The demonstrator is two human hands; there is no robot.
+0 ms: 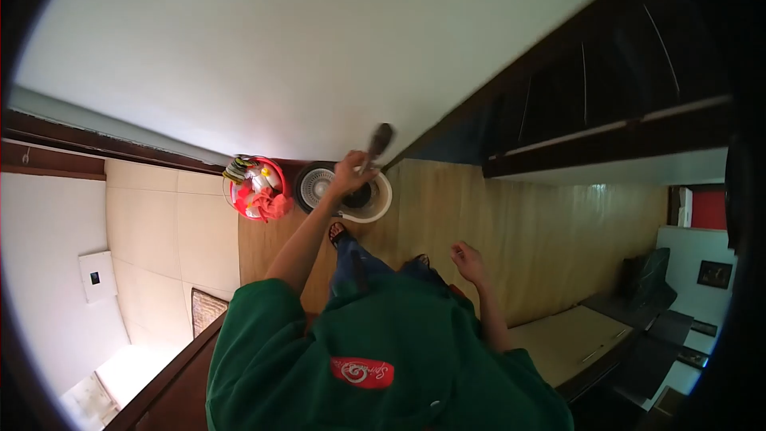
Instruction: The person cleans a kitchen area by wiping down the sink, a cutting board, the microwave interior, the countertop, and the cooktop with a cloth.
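My left hand (349, 173) is closed round the handle of a mop (382, 140), whose dark grip end points up and away from me. Below that hand stands a spin mop bucket (386, 205) with a pale rim and a perforated wringer basket (318, 185) on its left side. A dark shape inside the bucket is partly hidden by my hand and forearm. My right hand (467, 262) hangs over the floor to the right, fingers curled in, with nothing visible in it.
Left of the mop bucket is a red bucket (234, 200) with cloths, bottles and a striped glove. A white wall (239, 48) rises in front. My feet are on the wooden floor (447, 207) close to the buckets. Dark cabinets (590, 80) line the right; a beige cabinet (562, 343) stands lower right.
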